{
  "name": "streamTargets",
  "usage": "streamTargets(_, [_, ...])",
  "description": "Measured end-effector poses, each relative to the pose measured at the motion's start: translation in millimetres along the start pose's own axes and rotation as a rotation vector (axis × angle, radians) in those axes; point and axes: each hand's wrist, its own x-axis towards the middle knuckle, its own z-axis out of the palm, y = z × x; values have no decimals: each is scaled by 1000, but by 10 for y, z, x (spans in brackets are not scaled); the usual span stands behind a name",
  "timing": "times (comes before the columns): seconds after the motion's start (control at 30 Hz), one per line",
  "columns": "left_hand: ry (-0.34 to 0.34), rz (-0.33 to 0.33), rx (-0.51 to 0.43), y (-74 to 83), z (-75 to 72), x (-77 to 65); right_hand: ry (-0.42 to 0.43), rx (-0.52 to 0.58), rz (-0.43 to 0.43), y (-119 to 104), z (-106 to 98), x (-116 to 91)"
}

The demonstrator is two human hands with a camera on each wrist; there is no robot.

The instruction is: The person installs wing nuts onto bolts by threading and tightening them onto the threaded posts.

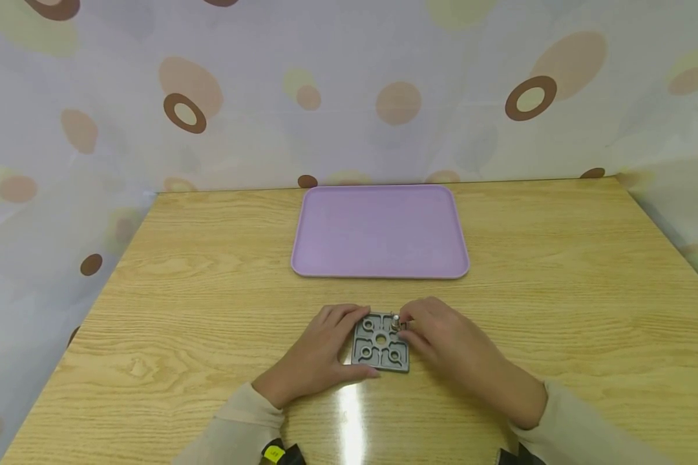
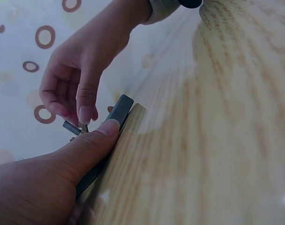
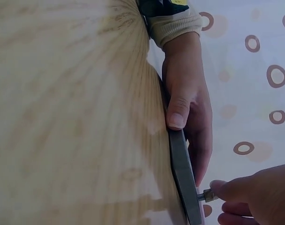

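Observation:
A square grey metal plate (image 1: 380, 363) with a central hole and round bosses near its corners lies flat on the table. My left hand (image 1: 324, 352) grips it from the left, fingers at the far edge and thumb along the near edge. Over the far right boss, a small metal screw (image 1: 395, 319) stands upright. My right hand (image 1: 442, 332) pinches it between thumb and fingertips. In the right wrist view, the screw's threaded shank (image 3: 201, 197) meets the plate's upper face, and the fingertips partly hide a wider metal piece around it.
Beyond the hands lies a lilac rectangular tray (image 1: 380, 236) on the wooden table (image 1: 209, 271). A patterned cloth (image 1: 349, 84) hangs along the table's back and sides. Black wrist devices (image 1: 285, 453) sit at both sleeves.

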Motion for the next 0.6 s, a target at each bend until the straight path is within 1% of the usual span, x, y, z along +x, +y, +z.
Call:
streamTargets(0.07, [1,3,5,-1,-2,1,-2,-10,11,-2,7,-3])
streamTargets(0.33, [5,16,11,-12,5,4,-15,-34,-29,17,19,-5])
streamTargets(0.6, [4,7,7,-5,8,1,-22,-38,-21,36,-20,-2])
